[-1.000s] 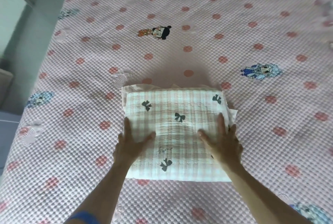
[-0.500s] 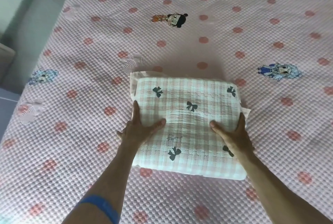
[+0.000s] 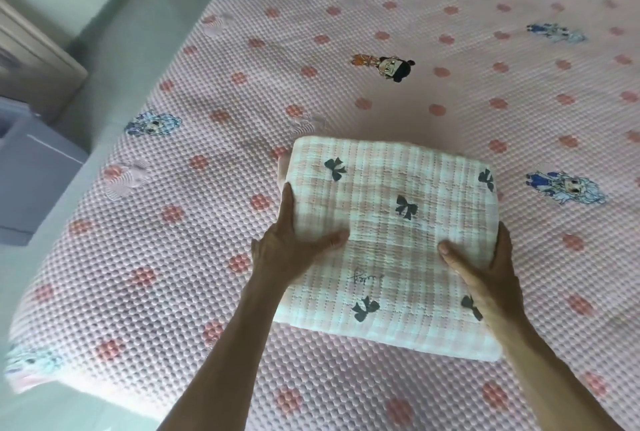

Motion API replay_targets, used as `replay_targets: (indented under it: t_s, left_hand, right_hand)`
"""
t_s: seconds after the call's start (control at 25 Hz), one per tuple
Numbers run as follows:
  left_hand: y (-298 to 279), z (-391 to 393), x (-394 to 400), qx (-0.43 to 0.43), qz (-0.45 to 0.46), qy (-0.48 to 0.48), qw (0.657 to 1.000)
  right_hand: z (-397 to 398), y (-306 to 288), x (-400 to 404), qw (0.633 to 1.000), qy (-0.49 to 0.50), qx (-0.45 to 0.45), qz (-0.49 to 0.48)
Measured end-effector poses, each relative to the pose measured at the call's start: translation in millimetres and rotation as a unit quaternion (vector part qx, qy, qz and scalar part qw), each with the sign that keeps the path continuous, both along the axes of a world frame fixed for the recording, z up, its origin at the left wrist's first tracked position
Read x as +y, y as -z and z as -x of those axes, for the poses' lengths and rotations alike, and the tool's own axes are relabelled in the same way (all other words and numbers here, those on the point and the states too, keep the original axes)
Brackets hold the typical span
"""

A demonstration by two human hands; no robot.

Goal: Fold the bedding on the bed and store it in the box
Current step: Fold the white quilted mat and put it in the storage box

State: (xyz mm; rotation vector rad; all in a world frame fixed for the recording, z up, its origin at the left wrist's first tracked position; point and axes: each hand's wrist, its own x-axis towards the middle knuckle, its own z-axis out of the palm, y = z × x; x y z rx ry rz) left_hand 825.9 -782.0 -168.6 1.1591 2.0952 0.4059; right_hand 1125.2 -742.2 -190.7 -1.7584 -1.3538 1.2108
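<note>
Our left hand (image 3: 291, 250) grips the left edge of the bedding (image 3: 391, 240), our right hand (image 3: 485, 271) the right edge, thumbs on top and fingers apparently tucked beneath. The soft, thick, gingham bundle lies square between both hands, long axis away from us, near the bed's (image 3: 173, 257) near-left corner. No box shows.

Bare bed cover (image 3: 381, 32) lies open from 9 round to 3 o'clock of the folded bedding (image 3: 388, 222). At 9 o'clock, past the bed's edge, a grey-blue box (image 3: 31, 167) and pale furniture (image 3: 31, 49) stand.
</note>
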Motion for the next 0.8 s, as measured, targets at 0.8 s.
replay_targets:
  t_s: [0.8]
  left_hand:
    - [-288,501,-411,0.015,-0.057,-0.390,0.919]
  right_hand:
    - [615,-302,-214,0.929,-0.355,-0.084,-0.067]
